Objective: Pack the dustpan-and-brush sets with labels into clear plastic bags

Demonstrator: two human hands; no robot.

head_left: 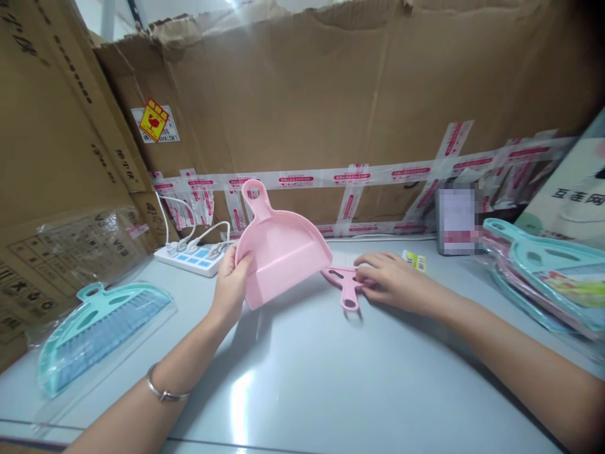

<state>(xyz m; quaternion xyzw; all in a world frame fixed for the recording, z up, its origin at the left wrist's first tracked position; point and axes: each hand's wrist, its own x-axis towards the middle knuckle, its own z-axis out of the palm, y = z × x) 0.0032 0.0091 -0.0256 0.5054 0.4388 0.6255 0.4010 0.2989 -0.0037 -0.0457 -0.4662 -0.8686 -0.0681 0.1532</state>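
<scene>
Left hand (230, 284) pinching pink dustpan (280, 249) upright at twelve o'clock, right hand (394, 279) fingers flat on pink brush (346, 282) at one o'clock — thin-rim grip, likely to tip onto power strip (191, 255).

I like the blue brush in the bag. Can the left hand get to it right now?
Probably not right away: the left hand is busy holding the pink dustpan. The blue brush lies beside that arm on the table, with nothing between.
</scene>
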